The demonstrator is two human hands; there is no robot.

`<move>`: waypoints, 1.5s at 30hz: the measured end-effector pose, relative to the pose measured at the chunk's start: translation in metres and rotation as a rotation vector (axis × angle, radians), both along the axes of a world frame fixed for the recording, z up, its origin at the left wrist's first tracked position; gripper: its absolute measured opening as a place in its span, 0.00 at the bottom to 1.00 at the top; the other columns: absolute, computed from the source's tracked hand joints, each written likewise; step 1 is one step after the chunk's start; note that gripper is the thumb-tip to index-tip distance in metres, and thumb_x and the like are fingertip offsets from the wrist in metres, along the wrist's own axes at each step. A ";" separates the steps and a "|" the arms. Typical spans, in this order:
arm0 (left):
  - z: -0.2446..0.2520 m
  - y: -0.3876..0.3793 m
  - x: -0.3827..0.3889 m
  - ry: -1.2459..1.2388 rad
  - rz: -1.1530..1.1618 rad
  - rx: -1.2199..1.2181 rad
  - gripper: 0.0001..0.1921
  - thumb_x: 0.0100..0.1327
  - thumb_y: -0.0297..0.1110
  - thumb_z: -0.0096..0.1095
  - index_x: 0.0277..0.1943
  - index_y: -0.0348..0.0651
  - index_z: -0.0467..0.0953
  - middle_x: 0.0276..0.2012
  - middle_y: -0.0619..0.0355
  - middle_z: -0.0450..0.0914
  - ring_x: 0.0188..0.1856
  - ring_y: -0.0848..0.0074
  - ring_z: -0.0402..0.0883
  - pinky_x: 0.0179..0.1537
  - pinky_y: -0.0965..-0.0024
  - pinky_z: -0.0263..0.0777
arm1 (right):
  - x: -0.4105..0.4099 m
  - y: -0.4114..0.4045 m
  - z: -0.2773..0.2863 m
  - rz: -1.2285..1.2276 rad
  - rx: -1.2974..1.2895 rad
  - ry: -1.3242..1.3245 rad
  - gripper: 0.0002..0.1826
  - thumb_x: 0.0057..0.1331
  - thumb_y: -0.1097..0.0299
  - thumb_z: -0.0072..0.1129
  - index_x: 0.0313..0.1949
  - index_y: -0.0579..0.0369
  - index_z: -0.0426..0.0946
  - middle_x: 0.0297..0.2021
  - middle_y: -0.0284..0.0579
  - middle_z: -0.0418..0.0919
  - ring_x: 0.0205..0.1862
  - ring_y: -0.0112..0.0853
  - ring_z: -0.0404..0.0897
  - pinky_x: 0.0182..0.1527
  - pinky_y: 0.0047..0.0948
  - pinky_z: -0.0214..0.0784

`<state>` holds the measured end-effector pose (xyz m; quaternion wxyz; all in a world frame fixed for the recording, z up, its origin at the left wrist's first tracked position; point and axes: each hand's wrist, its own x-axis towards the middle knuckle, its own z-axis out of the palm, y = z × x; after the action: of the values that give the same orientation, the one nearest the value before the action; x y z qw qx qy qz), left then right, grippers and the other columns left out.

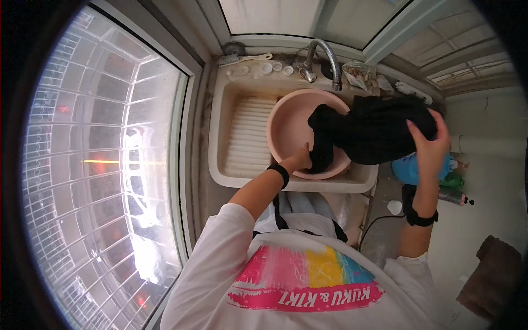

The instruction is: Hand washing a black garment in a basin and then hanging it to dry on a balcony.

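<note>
A black cloth garment [375,130] stretches between my two hands, partly over a pink plastic basin [288,119]. My right hand [433,136] grips its far right end, raised beyond the sink's right side. Down at the basin's near rim, my left hand [303,159] holds the garment's hanging lower part; some of its fingers are hidden. The basin sits in a ceramic laundry sink [218,136] with a ribbed washboard [251,140] on its left. No water shows in the visible part of the basin.
A chrome faucet [330,53] arches over the basin's back rim. A scrub brush [247,60] and several small white caps [267,68] line the back ledge. Blue bottle [406,169] stands right of the sink. A brown towel [491,276] hangs at lower right; a barred window [111,156] is left.
</note>
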<state>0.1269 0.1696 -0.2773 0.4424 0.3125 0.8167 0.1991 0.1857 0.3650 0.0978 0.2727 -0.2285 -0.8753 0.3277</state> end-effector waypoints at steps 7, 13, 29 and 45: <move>0.072 -0.022 -0.033 -0.237 0.414 0.280 0.20 0.55 0.26 0.56 0.53 0.40 0.71 0.47 0.50 0.76 0.49 0.62 0.75 0.49 0.60 0.70 | -0.006 -0.032 0.005 0.230 0.135 -0.089 0.21 0.47 0.77 0.66 0.43 0.58 0.73 0.38 0.44 0.77 0.42 0.35 0.76 0.47 0.30 0.67; 0.116 -0.039 -0.091 -0.404 0.885 0.841 0.15 0.60 0.34 0.53 0.48 0.39 0.75 0.46 0.54 0.77 0.48 0.68 0.75 0.49 0.64 0.68 | -0.013 -0.089 -0.034 0.509 -0.005 -0.172 0.20 0.44 0.81 0.61 0.40 0.59 0.71 0.36 0.49 0.72 0.43 0.46 0.74 0.45 0.34 0.67; 0.103 -0.092 -0.085 -1.050 0.800 0.427 0.39 0.49 0.25 0.64 0.63 0.32 0.52 0.58 0.43 0.62 0.53 0.65 0.71 0.48 0.66 0.71 | -0.043 -0.161 -0.075 1.063 0.084 0.088 0.17 0.49 0.81 0.52 0.39 0.52 0.76 0.34 0.42 0.73 0.42 0.36 0.75 0.44 0.31 0.71; 0.248 -0.135 -0.120 -0.859 0.912 1.100 0.37 0.49 0.14 0.45 0.65 0.47 0.57 0.44 0.46 0.78 0.43 0.71 0.78 0.44 0.75 0.72 | -0.142 -0.128 -0.152 0.984 -0.367 -0.197 0.67 0.40 0.76 0.73 0.68 0.45 0.28 0.64 0.60 0.51 0.66 0.47 0.54 0.62 0.38 0.53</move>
<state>0.0073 0.0345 -0.0289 0.3756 0.0194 0.4098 0.8310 0.0439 0.2368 -0.0541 -0.0412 0.1355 -0.8286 0.5416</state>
